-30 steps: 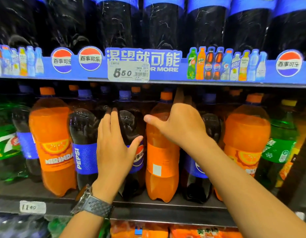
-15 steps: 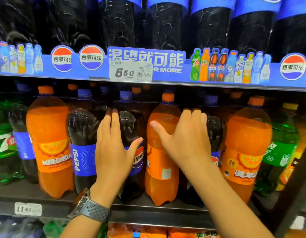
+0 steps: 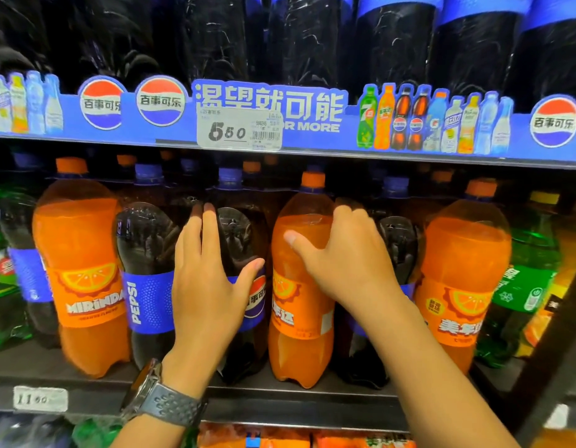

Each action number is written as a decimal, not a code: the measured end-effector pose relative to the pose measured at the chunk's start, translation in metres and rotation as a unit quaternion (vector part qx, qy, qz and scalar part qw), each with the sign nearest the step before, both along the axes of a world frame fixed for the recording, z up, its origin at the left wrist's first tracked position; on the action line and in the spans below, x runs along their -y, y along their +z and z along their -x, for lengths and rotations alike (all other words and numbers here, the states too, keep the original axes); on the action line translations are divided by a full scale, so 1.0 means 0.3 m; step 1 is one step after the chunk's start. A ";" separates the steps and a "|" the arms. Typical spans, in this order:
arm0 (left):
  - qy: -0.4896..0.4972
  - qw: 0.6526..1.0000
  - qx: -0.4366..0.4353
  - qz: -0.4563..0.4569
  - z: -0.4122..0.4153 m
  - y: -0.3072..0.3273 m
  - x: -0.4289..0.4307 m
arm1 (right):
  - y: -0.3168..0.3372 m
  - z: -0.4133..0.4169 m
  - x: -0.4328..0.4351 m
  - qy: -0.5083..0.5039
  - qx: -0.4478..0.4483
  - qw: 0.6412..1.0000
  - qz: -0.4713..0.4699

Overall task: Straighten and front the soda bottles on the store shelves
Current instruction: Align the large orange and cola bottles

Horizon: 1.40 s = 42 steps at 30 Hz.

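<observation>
Large soda bottles stand in a row on the middle shelf (image 3: 280,400). My left hand (image 3: 209,279) wraps a dark Pepsi bottle (image 3: 239,234), fingers on its left side and thumb across its blue label. My right hand (image 3: 341,260) grips the shoulder of the middle orange Mirinda bottle (image 3: 299,321), thumb on the front and fingers curled round its right side. That bottle's label shows part of an orange slice and some characters, turned off-centre. Another dark cola bottle (image 3: 396,240) stands partly hidden behind my right hand.
A Mirinda bottle (image 3: 80,270) and a Pepsi bottle (image 3: 144,286) stand to the left, another Mirinda (image 3: 464,279) and a green bottle (image 3: 525,292) to the right. More bottles fill the rows behind. A blue Pepsi banner with a price tag (image 3: 239,130) edges the upper shelf.
My right hand has drawn back from deep between the bottles and closed on the orange bottle's shoulder. That bottle's label has turned to the right. My left hand has stayed on the Pepsi bottle.
</observation>
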<state>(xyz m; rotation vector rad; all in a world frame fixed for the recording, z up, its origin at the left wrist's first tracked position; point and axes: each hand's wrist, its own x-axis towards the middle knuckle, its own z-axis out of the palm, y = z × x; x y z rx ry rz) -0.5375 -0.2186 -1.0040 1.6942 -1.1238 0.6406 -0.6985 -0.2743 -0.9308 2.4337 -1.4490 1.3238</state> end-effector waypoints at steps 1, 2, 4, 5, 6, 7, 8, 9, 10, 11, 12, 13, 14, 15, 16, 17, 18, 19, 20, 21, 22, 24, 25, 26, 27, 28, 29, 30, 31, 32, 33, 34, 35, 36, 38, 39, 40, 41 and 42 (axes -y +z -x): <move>0.000 1.000 0.001 -0.002 0.001 0.001 -0.001 | 0.011 -0.012 -0.002 -0.025 0.006 0.999 0.023; 0.001 1.000 0.002 -0.003 0.002 0.002 -0.002 | 0.025 -0.027 -0.007 -0.053 0.011 0.998 0.043; 0.003 1.000 0.002 -0.005 0.003 0.002 -0.004 | 0.044 -0.053 -0.013 -0.087 0.000 0.995 0.048; 0.003 1.000 0.001 -0.006 0.003 0.003 -0.006 | 0.048 -0.057 -0.011 -0.088 -0.006 0.996 0.035; 0.001 1.000 0.001 -0.007 0.004 0.004 -0.008 | 0.050 -0.053 -0.006 -0.079 -0.003 0.997 0.020; -0.001 1.000 0.001 -0.006 0.004 0.006 -0.008 | 0.056 -0.042 0.004 -0.063 0.006 0.998 0.005; -0.001 1.000 0.002 -0.006 0.004 0.006 -0.009 | 0.064 -0.028 0.017 -0.042 0.011 0.999 -0.009; -0.002 1.000 0.002 -0.006 0.004 0.004 -0.009 | 0.073 -0.010 0.027 -0.019 0.006 0.999 -0.025; -0.005 1.000 0.002 -0.006 0.004 0.003 -0.008 | 0.083 0.007 0.035 0.001 -0.005 0.999 -0.040; -0.008 1.000 0.001 -0.005 0.003 0.002 -0.008 | 0.091 0.017 0.040 0.019 -0.017 0.998 -0.054; -0.010 1.000 0.001 -0.004 0.002 0.000 -0.008 | 0.094 0.020 0.043 0.033 -0.026 0.998 -0.056; -0.012 1.000 0.002 -0.003 0.001 -0.001 -0.009 | 0.092 0.016 0.042 0.036 -0.031 0.998 -0.049; -0.013 1.000 0.003 -0.003 0.000 -0.003 -0.009 | 0.089 0.004 0.038 0.033 -0.031 0.998 -0.035; -0.016 1.000 0.005 -0.003 -0.001 -0.004 -0.009 | 0.086 -0.011 0.027 0.022 -0.023 0.999 -0.021; -0.020 1.000 0.007 -0.003 -0.002 -0.005 -0.010 | 0.086 -0.027 0.016 0.006 -0.014 1.000 -0.010; -0.023 1.000 0.008 -0.004 -0.003 -0.006 -0.011 | 0.088 -0.040 0.010 -0.006 -0.010 1.000 -0.003; -0.026 1.000 0.009 -0.007 -0.007 -0.007 -0.013 | 0.090 -0.048 0.010 -0.009 -0.014 1.000 0.003; -0.032 0.999 0.011 -0.011 -0.011 -0.008 -0.016 | 0.092 -0.047 0.018 -0.007 -0.021 1.000 0.005; -0.039 0.999 0.015 -0.014 -0.016 -0.007 -0.019 | 0.099 -0.041 0.032 0.002 -0.031 1.000 0.002; -0.049 0.998 0.020 -0.019 -0.024 -0.007 -0.023 | 0.107 -0.033 0.042 0.015 -0.040 0.999 -0.007; -0.061 0.998 0.024 -0.025 -0.031 -0.006 -0.028 | 0.112 -0.022 0.052 0.032 -0.044 0.998 -0.022; -0.088 0.995 0.033 -0.033 -0.047 -0.003 -0.051 | 0.108 -0.007 0.057 0.066 -0.039 0.996 -0.049; -0.097 0.994 0.041 -0.026 -0.056 -0.003 -0.068 | 0.101 -0.002 0.048 0.065 -0.043 0.996 -0.045; -0.099 0.994 0.054 -0.007 -0.073 -0.005 -0.090 | 0.090 -0.003 0.036 0.048 -0.050 0.998 -0.008; -0.088 0.994 0.068 0.021 -0.094 -0.007 -0.114 | 0.078 -0.007 0.019 0.024 -0.056 0.996 0.058; -0.066 0.993 0.079 0.050 -0.122 -0.011 -0.140 | 0.071 -0.019 -0.005 0.015 -0.059 0.989 0.136; -0.038 0.993 0.079 0.074 -0.154 -0.013 -0.165 | 0.071 -0.035 -0.031 0.028 -0.060 0.977 0.200; -0.011 0.994 0.066 0.088 -0.185 -0.015 -0.185 | 0.081 -0.054 -0.050 0.060 -0.062 0.969 0.232; 0.009 0.995 0.041 0.092 -0.216 -0.015 -0.201 | 0.100 -0.083 -0.064 0.101 -0.068 0.966 0.229; 0.014 0.997 0.006 0.081 -0.243 -0.014 -0.209 | 0.123 -0.115 -0.072 0.136 -0.082 0.967 0.200; 0.008 0.998 -0.029 0.058 -0.265 -0.015 -0.215 | 0.143 -0.149 -0.076 0.155 -0.110 0.969 0.159; -0.001 0.998 -0.054 0.034 -0.284 -0.017 -0.219 | 0.164 -0.182 -0.073 0.164 -0.139 0.968 0.127; -0.010 0.998 -0.062 0.016 -0.301 -0.023 -0.221 | 0.185 -0.208 -0.062 0.177 -0.153 0.967 0.105; -0.019 0.998 -0.062 0.004 -0.319 -0.030 -0.226 | 0.209 -0.235 -0.051 0.198 -0.152 0.965 0.081; -0.035 0.997 -0.070 -0.006 -0.338 -0.054 -0.234 | 0.257 -0.278 -0.014 0.225 -0.149 0.963 0.009; -0.039 0.996 -0.083 -0.006 -0.338 -0.068 -0.235 | 0.279 -0.295 0.011 0.222 -0.166 0.960 -0.020; -0.041 0.994 -0.099 -0.006 -0.329 -0.084 -0.229 | 0.294 -0.309 0.038 0.218 -0.198 0.955 -0.037; -0.040 0.992 -0.115 -0.010 -0.318 -0.104 -0.223 | 0.302 -0.324 0.061 0.217 -0.229 0.948 -0.042; -0.037 0.991 -0.129 -0.018 -0.303 -0.124 -0.214 | 0.303 -0.334 0.079 0.217 -0.248 0.943 -0.036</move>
